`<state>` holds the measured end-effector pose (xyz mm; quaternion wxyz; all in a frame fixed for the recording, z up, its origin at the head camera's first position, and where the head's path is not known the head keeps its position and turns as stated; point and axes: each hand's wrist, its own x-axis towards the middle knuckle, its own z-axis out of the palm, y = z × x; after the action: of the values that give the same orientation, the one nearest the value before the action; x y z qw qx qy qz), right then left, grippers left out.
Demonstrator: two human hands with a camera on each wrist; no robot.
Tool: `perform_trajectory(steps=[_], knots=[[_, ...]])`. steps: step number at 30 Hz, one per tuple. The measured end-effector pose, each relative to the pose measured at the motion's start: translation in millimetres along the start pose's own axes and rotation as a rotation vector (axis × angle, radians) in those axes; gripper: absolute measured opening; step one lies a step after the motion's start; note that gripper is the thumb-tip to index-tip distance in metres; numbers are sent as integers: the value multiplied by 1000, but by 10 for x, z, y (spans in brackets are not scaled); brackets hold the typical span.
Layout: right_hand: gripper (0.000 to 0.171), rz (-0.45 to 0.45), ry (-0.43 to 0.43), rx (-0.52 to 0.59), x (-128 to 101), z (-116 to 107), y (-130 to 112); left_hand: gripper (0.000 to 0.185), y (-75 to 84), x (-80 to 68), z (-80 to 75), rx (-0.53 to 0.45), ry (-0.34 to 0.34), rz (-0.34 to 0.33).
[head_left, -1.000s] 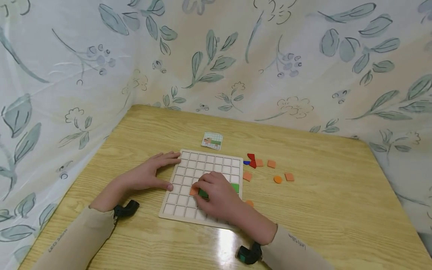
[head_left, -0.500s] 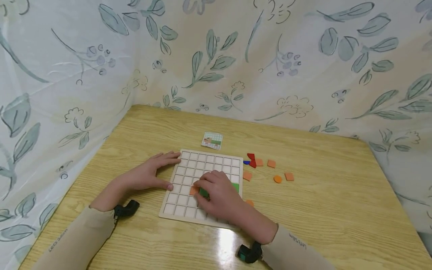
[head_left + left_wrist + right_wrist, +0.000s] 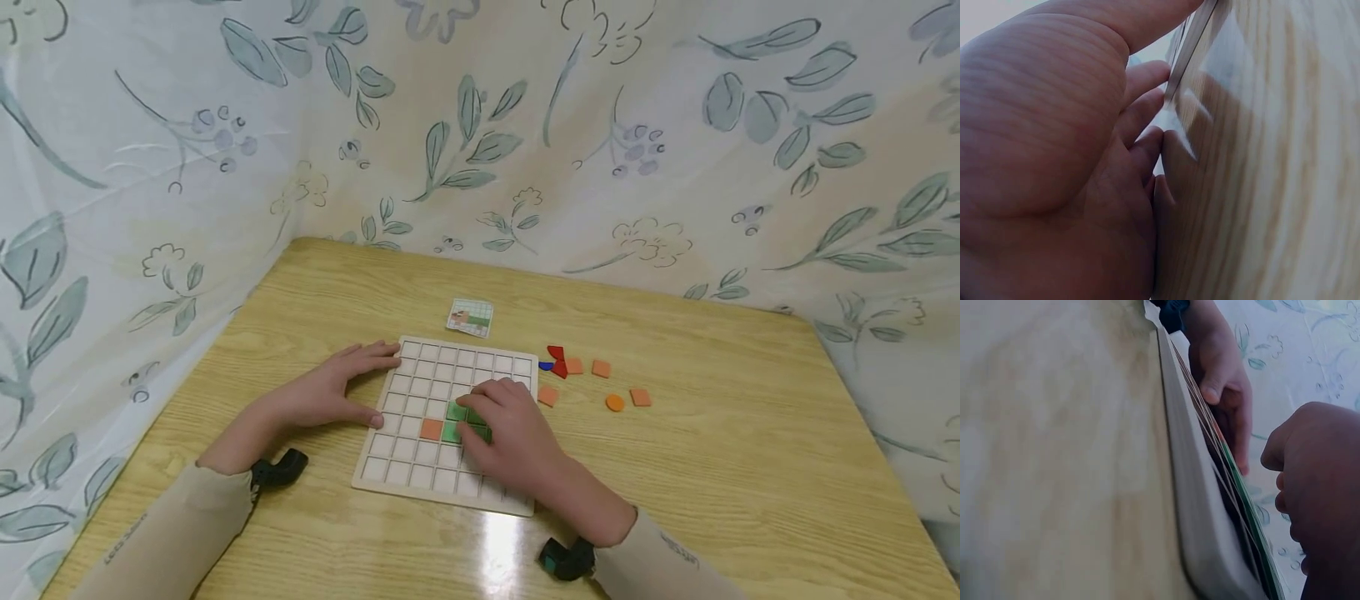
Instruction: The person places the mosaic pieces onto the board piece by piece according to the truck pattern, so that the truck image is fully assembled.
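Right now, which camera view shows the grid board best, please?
The head view: it shows the grid board from above, nearly whole, with part hidden by the right hand. The right wrist view shows it nearly edge-on; the left wrist view, just a sliver.

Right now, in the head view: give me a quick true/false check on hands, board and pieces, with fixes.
1. The left hand touches the grid board's left edge. True.
2. The picture card lies on the grid board. False: the picture card lies on the table, beyond the far edge.
3. The right hand is over the grid board. True.
4. The board's orange square sits right of the green squares. False: the orange square is left of the green squares.
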<state>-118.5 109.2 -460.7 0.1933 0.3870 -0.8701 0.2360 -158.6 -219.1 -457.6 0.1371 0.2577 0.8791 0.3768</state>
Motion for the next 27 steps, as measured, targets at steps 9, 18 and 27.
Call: perform_trajectory(steps=[9, 18, 27], knots=[[26, 70, 12, 7, -101, -139, 203, 87, 4, -15, -14, 0, -5, -6], [23, 135, 55, -18, -237, -312, 415, 88, 13, 7, -39, 6, -11, 12], [30, 223, 62, -24, -424, -467, 590, 88, 51, -5, -23, -15, -7, -28]])
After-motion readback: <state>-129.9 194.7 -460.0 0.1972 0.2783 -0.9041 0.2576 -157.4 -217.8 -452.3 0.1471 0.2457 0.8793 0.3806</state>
